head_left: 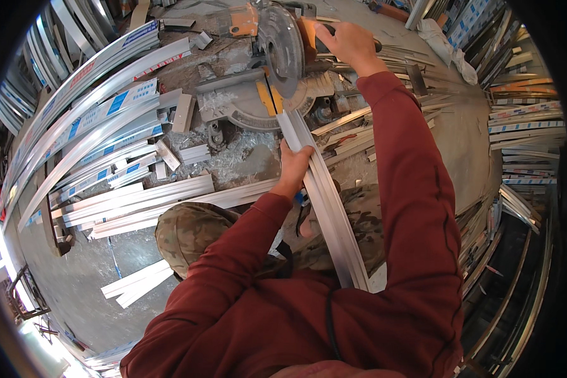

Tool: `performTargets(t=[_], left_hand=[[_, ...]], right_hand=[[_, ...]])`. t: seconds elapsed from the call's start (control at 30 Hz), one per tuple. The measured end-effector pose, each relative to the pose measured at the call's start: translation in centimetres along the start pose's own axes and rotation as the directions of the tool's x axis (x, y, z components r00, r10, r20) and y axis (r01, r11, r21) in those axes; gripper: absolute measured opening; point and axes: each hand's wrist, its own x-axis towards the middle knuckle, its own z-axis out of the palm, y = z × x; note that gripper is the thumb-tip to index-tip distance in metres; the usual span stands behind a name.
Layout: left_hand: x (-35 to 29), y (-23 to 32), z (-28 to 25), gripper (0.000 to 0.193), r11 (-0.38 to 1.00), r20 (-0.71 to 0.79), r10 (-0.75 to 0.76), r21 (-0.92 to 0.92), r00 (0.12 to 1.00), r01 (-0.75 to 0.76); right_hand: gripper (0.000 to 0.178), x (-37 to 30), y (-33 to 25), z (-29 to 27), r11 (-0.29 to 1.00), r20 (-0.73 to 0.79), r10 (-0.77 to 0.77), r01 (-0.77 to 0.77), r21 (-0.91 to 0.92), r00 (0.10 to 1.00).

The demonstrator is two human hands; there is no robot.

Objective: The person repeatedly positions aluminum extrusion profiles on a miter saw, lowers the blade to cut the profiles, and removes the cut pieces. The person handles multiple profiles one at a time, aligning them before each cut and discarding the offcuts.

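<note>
The profile (324,195) runs from lower centre up under the saw (277,57). The left hand (294,162) presses it down, steadying it for the blade; the right hand (349,44) grips the saw's handle at top centre.

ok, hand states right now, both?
Left hand: closed on the aluminium profile, pressing it at the miter saw.
Right hand: closed on the saw handle.

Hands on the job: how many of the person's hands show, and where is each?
2. The left hand presses the long aluminium profile below the miter saw; the right hand grips the saw's handle at the top. None hidden.
</note>
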Motion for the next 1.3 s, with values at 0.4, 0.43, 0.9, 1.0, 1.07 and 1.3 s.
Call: performTargets(t=[0.4,0.43,0.9,1.0,1.07,1.3], left_hand=[[0.7,1.2,-0.7,0.064,0.996,-0.002,0.074,0.051,0.997,-0.074],[0.7,1.3,-0.8,0.064,0.996,0.002,0.075,0.058,0.997,-0.075],[0.5,1.7,-1.0,0.065,0.993,-0.005,0.093,0.066,0.996,-0.093],[0.4,1.8,-1.0,0.065,0.995,-0.005,0.088,0.053,0.996,-0.088],[0.3,2.0,-0.9,0.065,0.995,-0.003,0.084,0.045,0.996,-0.084],[-0.3,2.7,-0.6,0.064,0.995,0.001,0.1,0.027,0.995,-0.1]], right_hand=[[0.061,-1.6,-0.2,0.8,0.999,-0.093,-0.026,0.023,-0.039,0.995],[0.062,-1.8,-0.3,0.7,1.0,-0.081,-0.016,0.014,-0.026,0.997],[0.051,-2.9,-0.8,0.8,1.0,-0.052,0.024,-0.024,0.009,0.998],[0.051,-3.2,-1.0,0.6,0.999,-0.076,0.021,-0.019,0.029,0.997],[0.051,-3.2,-1.0,0.6,0.999,-0.073,0.03,-0.028,0.026,0.997],[0.051,-3.5,-1.4,0.3,0.999,-0.093,0.027,-0.024,0.041,0.995]])
